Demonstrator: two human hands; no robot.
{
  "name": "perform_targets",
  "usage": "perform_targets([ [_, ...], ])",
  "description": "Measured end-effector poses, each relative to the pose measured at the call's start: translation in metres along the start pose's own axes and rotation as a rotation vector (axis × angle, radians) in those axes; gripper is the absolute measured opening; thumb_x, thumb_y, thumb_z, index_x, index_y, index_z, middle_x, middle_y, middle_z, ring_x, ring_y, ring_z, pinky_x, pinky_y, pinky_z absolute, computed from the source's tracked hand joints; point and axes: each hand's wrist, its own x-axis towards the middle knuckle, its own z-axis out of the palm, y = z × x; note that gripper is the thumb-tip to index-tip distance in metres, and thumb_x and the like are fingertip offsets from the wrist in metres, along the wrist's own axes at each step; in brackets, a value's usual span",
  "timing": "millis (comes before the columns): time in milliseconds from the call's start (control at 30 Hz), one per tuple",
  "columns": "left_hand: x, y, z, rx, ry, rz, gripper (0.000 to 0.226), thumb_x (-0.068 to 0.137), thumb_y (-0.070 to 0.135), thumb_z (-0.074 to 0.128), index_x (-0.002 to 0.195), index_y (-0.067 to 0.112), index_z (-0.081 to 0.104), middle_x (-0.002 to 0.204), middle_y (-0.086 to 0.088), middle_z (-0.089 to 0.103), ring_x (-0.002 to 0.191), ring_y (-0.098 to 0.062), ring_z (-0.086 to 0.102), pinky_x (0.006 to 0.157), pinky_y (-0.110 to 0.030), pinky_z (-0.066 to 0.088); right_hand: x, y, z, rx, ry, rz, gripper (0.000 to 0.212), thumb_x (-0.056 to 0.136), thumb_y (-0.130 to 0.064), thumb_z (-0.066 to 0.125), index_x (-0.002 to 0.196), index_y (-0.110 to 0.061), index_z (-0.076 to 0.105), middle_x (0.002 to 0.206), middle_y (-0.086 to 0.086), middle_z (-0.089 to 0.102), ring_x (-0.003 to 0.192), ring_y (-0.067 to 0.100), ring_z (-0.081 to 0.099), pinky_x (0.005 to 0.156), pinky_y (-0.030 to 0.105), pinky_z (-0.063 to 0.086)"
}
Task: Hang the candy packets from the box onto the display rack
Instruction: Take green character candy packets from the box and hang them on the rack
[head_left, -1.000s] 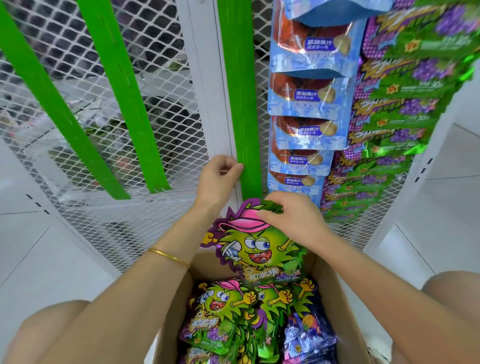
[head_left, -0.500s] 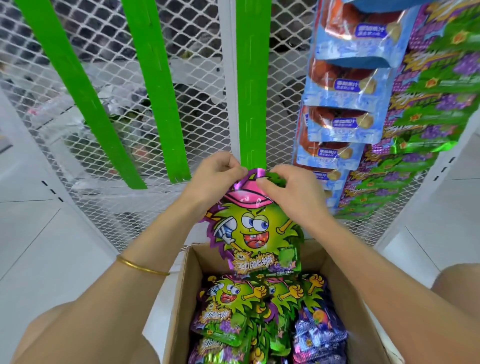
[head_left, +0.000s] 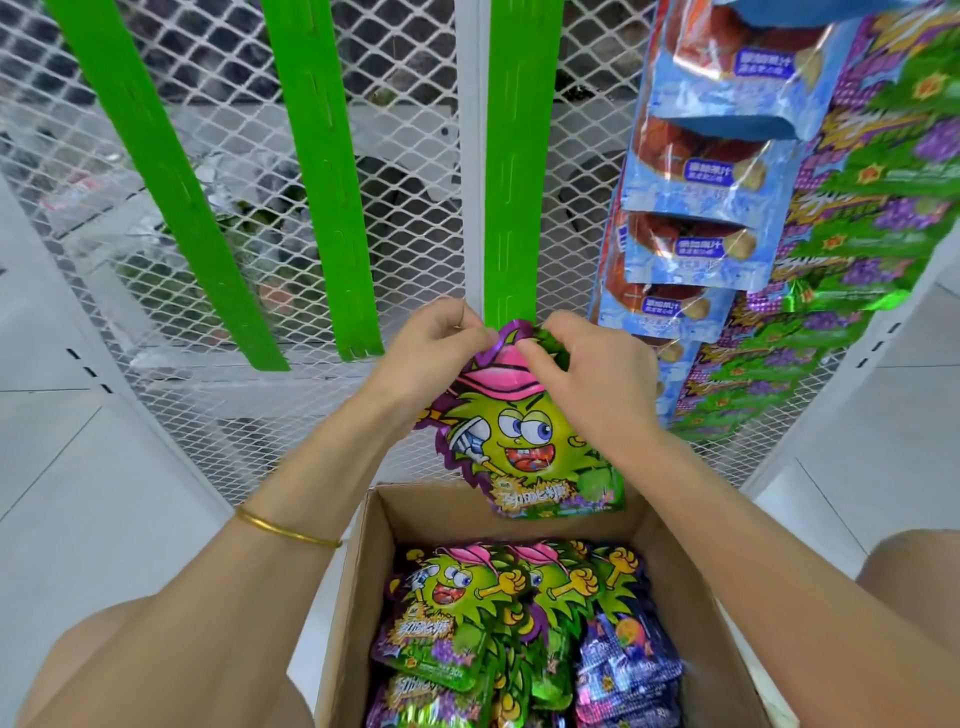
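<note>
A green and purple candy packet (head_left: 524, 441) with a cartoon face and pink cap hangs upright above the cardboard box (head_left: 358, 587). My left hand (head_left: 431, 353) and my right hand (head_left: 582, 374) both pinch its top edge, right at the lower end of the middle green hanging strip (head_left: 511, 171). Whether the packet is hooked on the strip is hidden by my fingers. The box below holds several more candy packets (head_left: 467, 597), green ones on the left and purple ones (head_left: 628, 660) on the right.
Two more bare green strips (head_left: 322, 182) (head_left: 156, 182) hang on the white mesh rack (head_left: 405, 218) to the left. Blue packets (head_left: 696, 244) and green-purple packets (head_left: 857, 249) fill strips on the right. White floor tiles lie on both sides, my knees at the bottom corners.
My right hand lifted the packet out of the box up to the middle strip's lower end. My left hand came off the strip and took hold of the packet's top too.
</note>
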Motion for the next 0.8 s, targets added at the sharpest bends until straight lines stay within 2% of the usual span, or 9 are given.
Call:
perform_targets([
  [133, 0.002, -0.003, -0.001, -0.05, 0.03, -0.033, 0.019, 0.086, 0.012, 0.059, 0.068, 0.014, 0.054, 0.068, -0.002, 0.057, 0.06, -0.009, 0.05, 0.065, -0.025, 0.039, -0.001, 0.001, 0.004, 0.037, -0.028, -0.001, 0.027, 0.09, -0.045, 0.051, 0.078, -0.021, 0.053, 0.06, 0.0, 0.053, 0.071, 0.028, 0.059, 0.056, 0.03, 0.026],
  [233, 0.0, -0.004, 0.001, -0.055, 0.018, -0.029, 0.019, 0.088, 0.011, 0.059, 0.07, 0.014, 0.054, 0.065, 0.005, 0.058, 0.054, 0.003, 0.052, 0.065, -0.02, 0.039, -0.003, 0.005, 0.01, 0.045, -0.034, 0.0, 0.028, 0.09, -0.046, 0.051, 0.073, -0.025, 0.041, 0.059, 0.001, 0.053, 0.069, 0.028, 0.058, 0.054, 0.03, 0.026],
  [300, -0.002, -0.005, 0.001, -0.04, 0.024, -0.017, 0.018, 0.088, 0.014, 0.06, 0.071, 0.015, 0.054, 0.067, 0.003, 0.057, 0.058, -0.002, 0.053, 0.068, -0.023, 0.042, -0.007, 0.009, 0.014, 0.062, -0.076, 0.013, 0.029, 0.091, -0.046, 0.049, 0.073, -0.026, 0.038, 0.054, -0.004, 0.042, 0.067, 0.025, 0.056, 0.054, 0.03, 0.026],
  [367, -0.003, -0.005, -0.001, -0.014, 0.031, 0.008, 0.017, 0.089, 0.016, 0.059, 0.073, 0.015, 0.054, 0.068, -0.002, 0.059, 0.065, -0.012, 0.055, 0.076, -0.029, 0.047, -0.012, 0.013, 0.019, 0.054, -0.13, 0.009, 0.03, 0.091, -0.048, 0.047, 0.076, -0.023, 0.043, 0.054, -0.006, 0.039, 0.069, 0.025, 0.057, 0.055, 0.031, 0.028],
  [533, -0.007, -0.012, -0.001, 0.173, -0.057, 0.083, 0.014, 0.089, 0.011, 0.059, 0.078, 0.016, 0.052, 0.077, -0.007, 0.065, 0.074, -0.015, 0.059, 0.074, -0.027, 0.047, -0.018, 0.02, 0.029, 0.0, -0.191, 0.007, 0.038, 0.092, -0.053, 0.039, 0.091, -0.015, 0.044, 0.075, 0.002, 0.06, 0.075, 0.029, 0.06, 0.059, 0.035, 0.04],
  [667, -0.005, -0.021, 0.001, 0.24, -0.033, 0.134, 0.023, 0.089, 0.007, 0.058, 0.074, 0.023, 0.051, 0.076, 0.006, 0.061, 0.072, -0.003, 0.058, 0.07, -0.014, 0.047, -0.023, 0.024, 0.033, 0.036, -0.19, 0.001, 0.036, 0.094, -0.047, 0.042, 0.101, -0.012, 0.045, 0.091, 0.005, 0.057, 0.079, 0.026, 0.058, 0.059, 0.036, 0.042],
  [733, -0.003, -0.025, 0.0, 0.25, -0.019, 0.148, 0.025, 0.089, 0.007, 0.058, 0.073, 0.025, 0.051, 0.076, 0.008, 0.06, 0.073, -0.001, 0.057, 0.073, -0.018, 0.047, -0.027, 0.024, 0.034, 0.078, -0.184, 0.012, 0.035, 0.093, -0.041, 0.046, 0.109, -0.01, 0.046, 0.102, 0.006, 0.054, 0.085, 0.026, 0.057, 0.063, 0.036, 0.043],
  [800, -0.003, -0.028, -0.001, 0.276, -0.012, 0.168, 0.022, 0.089, 0.008, 0.058, 0.075, 0.024, 0.053, 0.077, 0.008, 0.06, 0.074, -0.004, 0.057, 0.073, -0.024, 0.048, -0.035, 0.026, 0.036, 0.115, -0.128, 0.022, 0.037, 0.092, -0.032, 0.053, 0.118, -0.007, 0.047, 0.112, 0.009, 0.052, 0.095, 0.026, 0.056, 0.074, 0.036, 0.046],
])
